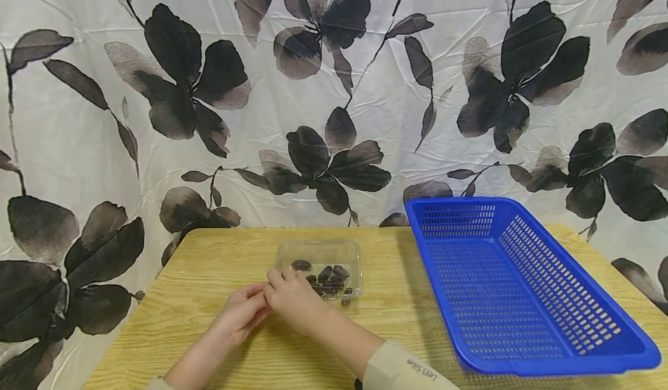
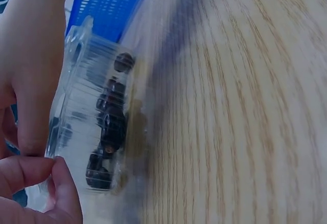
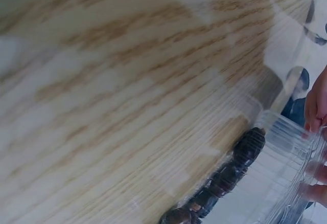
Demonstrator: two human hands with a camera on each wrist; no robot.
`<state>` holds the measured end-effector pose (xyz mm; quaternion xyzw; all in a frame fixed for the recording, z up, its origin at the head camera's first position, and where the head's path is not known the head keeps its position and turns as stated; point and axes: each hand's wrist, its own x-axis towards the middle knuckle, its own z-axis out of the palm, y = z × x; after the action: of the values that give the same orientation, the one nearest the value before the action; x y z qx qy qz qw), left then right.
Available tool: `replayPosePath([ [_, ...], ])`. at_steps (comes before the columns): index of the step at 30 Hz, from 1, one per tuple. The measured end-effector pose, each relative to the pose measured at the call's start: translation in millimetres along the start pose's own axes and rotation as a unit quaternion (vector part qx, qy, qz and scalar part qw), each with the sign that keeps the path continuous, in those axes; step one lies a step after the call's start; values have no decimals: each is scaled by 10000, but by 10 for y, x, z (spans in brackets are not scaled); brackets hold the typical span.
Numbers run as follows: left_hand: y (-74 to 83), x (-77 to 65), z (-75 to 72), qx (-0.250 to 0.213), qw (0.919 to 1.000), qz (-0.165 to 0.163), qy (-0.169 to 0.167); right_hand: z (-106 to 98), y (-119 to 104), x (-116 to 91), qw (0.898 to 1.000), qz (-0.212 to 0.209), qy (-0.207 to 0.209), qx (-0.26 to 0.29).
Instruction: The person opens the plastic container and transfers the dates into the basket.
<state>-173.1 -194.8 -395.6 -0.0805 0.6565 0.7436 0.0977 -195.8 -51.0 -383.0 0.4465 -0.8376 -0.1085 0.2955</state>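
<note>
A clear plastic box [image 1: 319, 251] stands on the table with several dark, oval, grape-like fruits [image 1: 336, 280] inside. Both hands meet at its near left corner. With thumb and forefinger, my left hand [image 1: 244, 313] pinches the box's edge, as the left wrist view shows. Beside it my right hand [image 1: 294, 298] grips the same edge with bent fingers, and its forearm crosses in front of the box. Seen from the right wrist, fingertips [image 3: 318, 175] lie against the box wall, above the row of fruits [image 3: 225, 178]. Whether the lid is fastened cannot be made out.
To the right, a large blue perforated plastic basket [image 1: 501, 297] stands on the wood-grain table [image 1: 219, 262]. Behind the table hangs a white cloth [image 1: 381, 112] printed with dark flowers.
</note>
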Motion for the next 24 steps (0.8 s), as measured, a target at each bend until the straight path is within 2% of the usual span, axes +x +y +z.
replayPosePath([
  [5, 3, -1, 31, 16, 9997, 62, 222, -4, -5, 12, 9999, 18, -160, -21],
  [11, -16, 9, 62, -10, 9990, 163, 418, -12, -9, 22, 9982, 124, -492, 312],
  [14, -35, 7, 64, -31, 9987, 166, 484, -17, -21, 21, 9978, 145, -529, 362],
  [18, -48, 1, 50, -34, 9985, 167, 516, -24, -22, 37, 9988, 255, -273, 321],
  [24, -22, -5, 44, 23, 9987, 145, 487, -23, 23, 51, 9974, 392, 156, 582],
])
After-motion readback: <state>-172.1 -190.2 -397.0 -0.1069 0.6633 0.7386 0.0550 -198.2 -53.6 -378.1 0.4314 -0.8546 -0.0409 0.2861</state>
